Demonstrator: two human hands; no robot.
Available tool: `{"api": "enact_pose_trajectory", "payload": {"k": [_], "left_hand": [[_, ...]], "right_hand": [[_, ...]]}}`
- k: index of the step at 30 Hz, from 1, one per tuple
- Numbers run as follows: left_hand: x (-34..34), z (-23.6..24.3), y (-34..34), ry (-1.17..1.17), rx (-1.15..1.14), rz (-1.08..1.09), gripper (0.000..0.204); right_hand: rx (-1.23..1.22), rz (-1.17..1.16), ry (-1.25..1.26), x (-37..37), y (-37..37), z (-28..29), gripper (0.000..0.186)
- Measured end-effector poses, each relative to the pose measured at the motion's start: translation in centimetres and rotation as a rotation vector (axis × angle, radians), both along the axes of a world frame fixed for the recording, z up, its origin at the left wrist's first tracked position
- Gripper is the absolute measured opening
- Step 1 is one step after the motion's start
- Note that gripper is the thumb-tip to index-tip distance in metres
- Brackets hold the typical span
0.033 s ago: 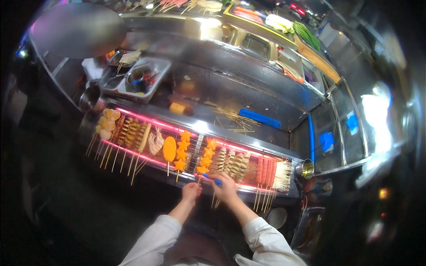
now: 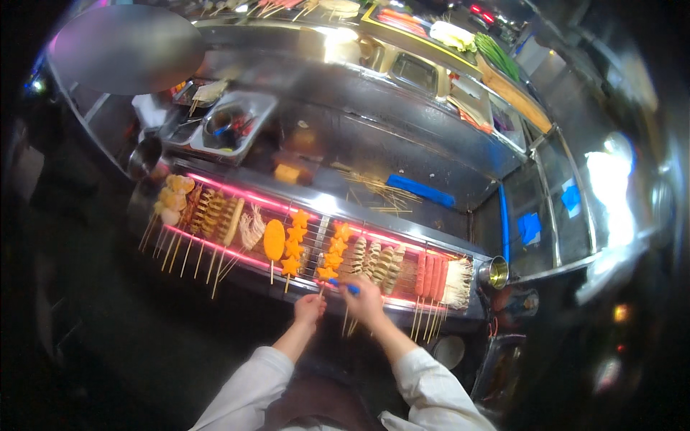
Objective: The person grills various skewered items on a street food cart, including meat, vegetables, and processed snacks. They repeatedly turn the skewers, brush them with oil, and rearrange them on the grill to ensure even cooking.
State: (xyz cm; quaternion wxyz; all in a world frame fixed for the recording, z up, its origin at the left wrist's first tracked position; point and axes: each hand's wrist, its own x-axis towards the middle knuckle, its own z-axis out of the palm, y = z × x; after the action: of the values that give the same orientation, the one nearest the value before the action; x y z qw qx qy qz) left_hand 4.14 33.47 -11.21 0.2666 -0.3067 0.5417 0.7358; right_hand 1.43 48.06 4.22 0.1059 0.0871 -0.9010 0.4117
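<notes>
My left hand [image 2: 310,308] is closed on the bare stick end of a skewer of orange star-shaped pieces [image 2: 336,251], which lies on the grill [image 2: 338,223]. My right hand [image 2: 365,300] grips a small blue tool [image 2: 352,289] close by; its tip points left at the skewer's lowest star, and its exact kind cannot be made out. Left of the held skewer lie another skewer of orange stars [image 2: 295,238] and an orange oval skewer [image 2: 274,241]. Beyond my right hand are spiral-cut skewers [image 2: 388,266], partly covered by that hand.
Pink sausage skewers [image 2: 429,276] and white enoki mushrooms [image 2: 458,284] fill the grill's right end, by a metal cup [image 2: 496,271]. Browned skewers [image 2: 212,214] line its left part. Behind are loose sticks [image 2: 381,188], a blue bar [image 2: 420,191] and a white tray [image 2: 264,115].
My right hand has shifted very slightly, and the blue tool in it now sits at a slightly different tilt. The left hand keeps its hold on the stick.
</notes>
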Motion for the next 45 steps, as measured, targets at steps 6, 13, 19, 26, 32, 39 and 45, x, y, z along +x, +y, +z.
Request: {"api": "enact_pose_trajectory", "payload": {"k": [6,13,19,26,32,39,45], "left_hand": [[-0.5,2.6,1.4,-0.037,-0.034,-0.028,0.012],[0.2,3.4,-0.2,0.019,0.086,0.07,0.01],[0.6,4.7,1.2,0.043,-0.064,0.13,0.009],[0.3,4.9,1.7,0.054,-0.166,0.123,0.008],[0.8,3.1,1.8,0.126,-0.19,0.081,0.011],[1.8,9.6,-5.5,0.802,-0.932,-0.308,0.021],[-3.0,12.1,-14.7,0.71,-1.602,-0.4,0.043]], "right_hand": [[0.107,-0.224,0.107,-2.5,2.2,-3.2,0.017],[0.056,0.016,0.046,2.4,1.6,4.1,0.016],[-0.066,-0.234,-0.229,-4.1,3.3,-1.0,0.012],[0.423,-0.014,0.135,-5.9,4.6,-4.4,0.019],[0.025,0.115,0.062,0.3,4.9,2.6,0.023],[0.044,-1.07,0.384,5.5,34.1,5.9,0.016],[0.252,-1.185,0.102,9.9,48.3,-1.5,0.024]]}}
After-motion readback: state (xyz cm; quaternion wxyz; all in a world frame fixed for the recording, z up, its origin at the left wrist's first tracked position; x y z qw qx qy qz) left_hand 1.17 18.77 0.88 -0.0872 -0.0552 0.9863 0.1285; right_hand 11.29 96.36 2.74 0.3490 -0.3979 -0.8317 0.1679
